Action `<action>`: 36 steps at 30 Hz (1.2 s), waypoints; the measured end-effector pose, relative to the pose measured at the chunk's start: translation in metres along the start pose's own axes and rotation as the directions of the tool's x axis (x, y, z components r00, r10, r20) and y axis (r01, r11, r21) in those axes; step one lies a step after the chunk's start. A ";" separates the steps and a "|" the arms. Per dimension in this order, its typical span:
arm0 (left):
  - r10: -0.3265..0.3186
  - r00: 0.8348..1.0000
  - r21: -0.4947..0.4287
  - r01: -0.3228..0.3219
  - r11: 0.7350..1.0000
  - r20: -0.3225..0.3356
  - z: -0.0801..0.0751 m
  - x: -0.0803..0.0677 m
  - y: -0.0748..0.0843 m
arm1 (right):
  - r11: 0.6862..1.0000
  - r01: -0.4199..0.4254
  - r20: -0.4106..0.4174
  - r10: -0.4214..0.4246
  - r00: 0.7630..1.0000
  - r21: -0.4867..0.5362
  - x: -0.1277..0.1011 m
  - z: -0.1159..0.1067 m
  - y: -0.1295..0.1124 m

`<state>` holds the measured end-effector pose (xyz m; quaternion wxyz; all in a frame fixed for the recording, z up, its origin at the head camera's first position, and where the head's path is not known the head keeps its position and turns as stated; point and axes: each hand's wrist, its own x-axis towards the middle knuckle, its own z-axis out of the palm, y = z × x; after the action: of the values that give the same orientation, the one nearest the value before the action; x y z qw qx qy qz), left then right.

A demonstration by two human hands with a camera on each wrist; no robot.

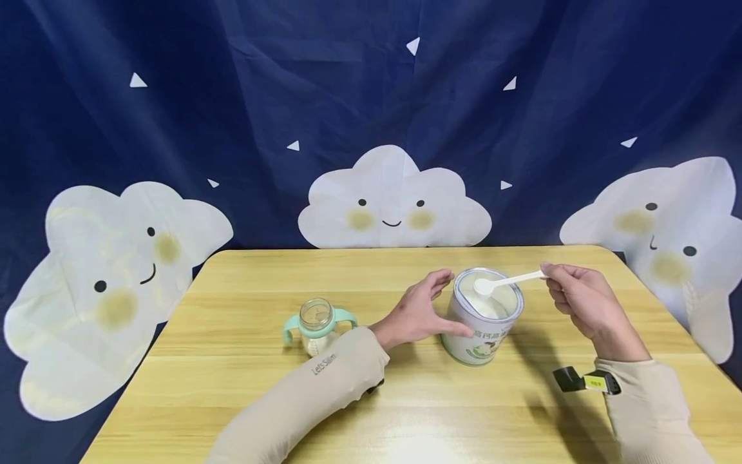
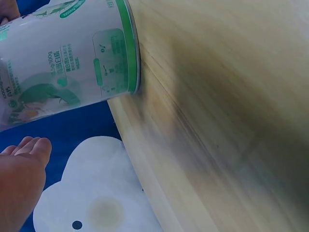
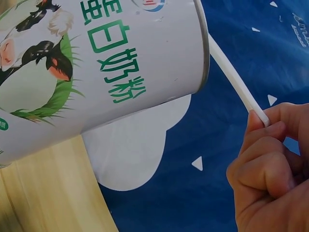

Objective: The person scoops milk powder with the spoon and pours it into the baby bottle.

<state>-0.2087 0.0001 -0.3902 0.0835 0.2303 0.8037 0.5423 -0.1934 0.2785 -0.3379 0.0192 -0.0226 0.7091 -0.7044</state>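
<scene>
A white and green milk powder can (image 1: pixel 478 341) stands upright and uncovered on the table, with pale powder inside. My right hand (image 1: pixel 585 299) pinches the end of a white scoop's handle between thumb and fingers. The scoop (image 1: pixel 516 279) reaches leftward over the can's mouth, its bowl near the powder; whether it touches the powder cannot be told. My left hand (image 1: pixel 420 312) is spread at the can's left side, thumb along its front. In the left wrist view its fingers (image 2: pixel 29 162) are apart from the can (image 2: pixel 63 63). The right wrist view shows the scoop handle (image 3: pixel 239 79) in the pinch.
A clear baby bottle (image 1: pixel 315 325) with mint-green handles and no lid stands left of the can, partly behind my left sleeve. The wooden table (image 1: pixel 243 386) ends at a dark blue curtain (image 1: pixel 348 84) printed with clouds.
</scene>
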 end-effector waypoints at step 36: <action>0.028 0.999 -0.073 -0.030 0.997 -0.037 -0.038 -0.026 -0.001 | 0.999 0.024 0.001 -0.024 1.000 0.027 0.003 0.029 -0.018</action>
<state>-0.2004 -0.0434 -0.3792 0.0697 0.2289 0.7811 0.5767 -0.1946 0.2489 -0.3198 0.0114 -0.0312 0.6993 -0.7141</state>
